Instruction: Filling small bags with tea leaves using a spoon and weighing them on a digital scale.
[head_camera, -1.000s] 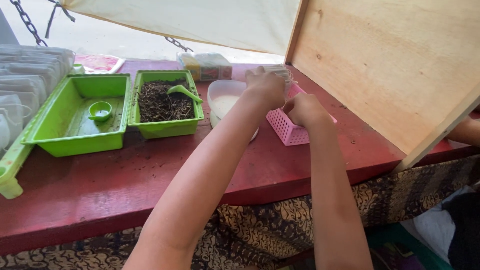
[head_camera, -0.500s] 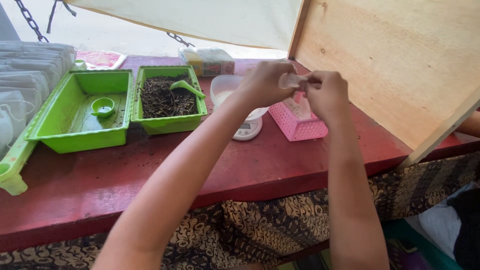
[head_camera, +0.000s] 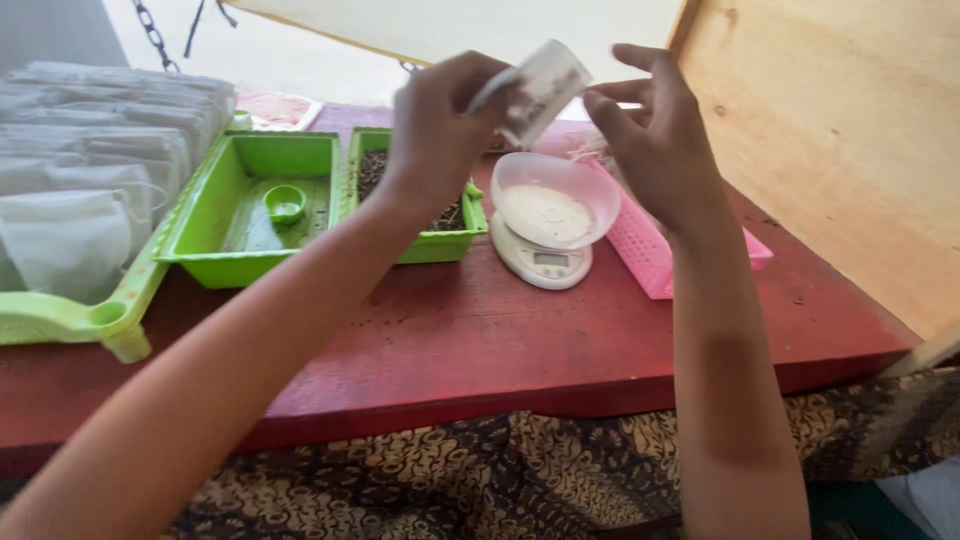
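Raised: left hand (head_camera: 440, 125) fingers pinch small bag (head_camera: 535, 90); right hand (head_camera: 655, 140) fingers spread.

Left hand (head_camera: 440, 125) is gripping small clear pouch (head_camera: 535, 90) above scale bowl (head_camera: 553, 198); right hand (head_camera: 655, 135) is hovering open beside it.

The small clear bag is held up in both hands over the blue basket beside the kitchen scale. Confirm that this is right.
Not quite: the head view shows the basket is pink, not blue. The rest holds: the left hand grips the small clear bag, the right hand meets it, and the kitchen scale stands beside.
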